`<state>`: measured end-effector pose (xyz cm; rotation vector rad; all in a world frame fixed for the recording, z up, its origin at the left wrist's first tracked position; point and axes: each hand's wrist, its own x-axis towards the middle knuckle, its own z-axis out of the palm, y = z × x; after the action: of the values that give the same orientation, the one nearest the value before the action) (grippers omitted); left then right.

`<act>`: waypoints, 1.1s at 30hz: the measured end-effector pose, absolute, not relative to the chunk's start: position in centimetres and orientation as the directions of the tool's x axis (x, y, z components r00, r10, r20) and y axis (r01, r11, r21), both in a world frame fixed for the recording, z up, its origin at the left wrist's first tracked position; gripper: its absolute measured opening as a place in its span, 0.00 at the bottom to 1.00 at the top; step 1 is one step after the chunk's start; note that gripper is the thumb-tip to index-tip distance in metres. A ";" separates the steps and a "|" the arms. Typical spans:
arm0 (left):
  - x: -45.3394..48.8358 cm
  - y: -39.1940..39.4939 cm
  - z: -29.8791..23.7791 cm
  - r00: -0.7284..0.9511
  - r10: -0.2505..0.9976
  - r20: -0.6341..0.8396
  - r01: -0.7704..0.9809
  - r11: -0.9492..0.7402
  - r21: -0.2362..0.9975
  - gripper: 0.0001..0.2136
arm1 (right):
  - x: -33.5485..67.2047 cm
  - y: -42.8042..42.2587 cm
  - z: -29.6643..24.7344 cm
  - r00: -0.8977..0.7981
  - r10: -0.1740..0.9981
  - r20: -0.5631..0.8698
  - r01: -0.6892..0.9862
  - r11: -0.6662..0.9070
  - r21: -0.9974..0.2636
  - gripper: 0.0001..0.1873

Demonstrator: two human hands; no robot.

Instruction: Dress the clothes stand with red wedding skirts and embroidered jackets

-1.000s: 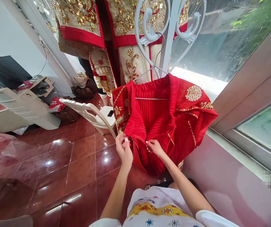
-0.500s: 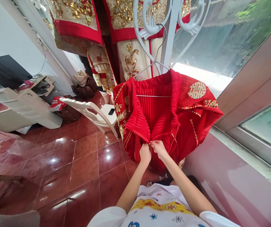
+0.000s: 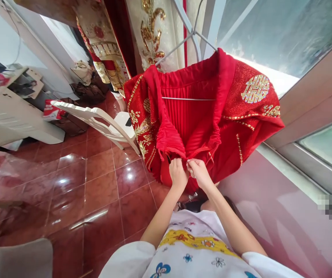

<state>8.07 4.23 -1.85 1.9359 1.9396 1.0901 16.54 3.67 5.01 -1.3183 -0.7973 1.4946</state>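
A red pleated skirt with gold beading and an embroidered emblem hangs from a white wire hanger. Its elastic waist gapes towards me, and the front opening narrows to a point at my hands. My left hand is closed on the fabric at the left of that point. Against it, my right hand pinches the other side of the opening between thumb and finger. Whatever small fastening lies between the fingertips is hidden.
Cream garments with gold embroidery hang behind. A white chair with a dark phone-like object stands left on the tiled floor. Farther left is a white desk. A window frame and sill close off the right.
The view has come closer and tipped down, so the hanger's top is cut off. Both hands keep their hold at the skirt's opening, with the fingers slightly shifted.
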 end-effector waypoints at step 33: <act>7.3 5.5 6.7 -0.146 0.895 0.421 0.577 -0.268 0.771 0.09 | 18.4 5.5 8.4 0.314 0.900 0.304 0.642 0.035 -0.766 0.15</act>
<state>7.28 5.53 6.69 1.8026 1.6585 1.3790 18.38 5.54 8.43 -1.6852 -1.4079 0.3613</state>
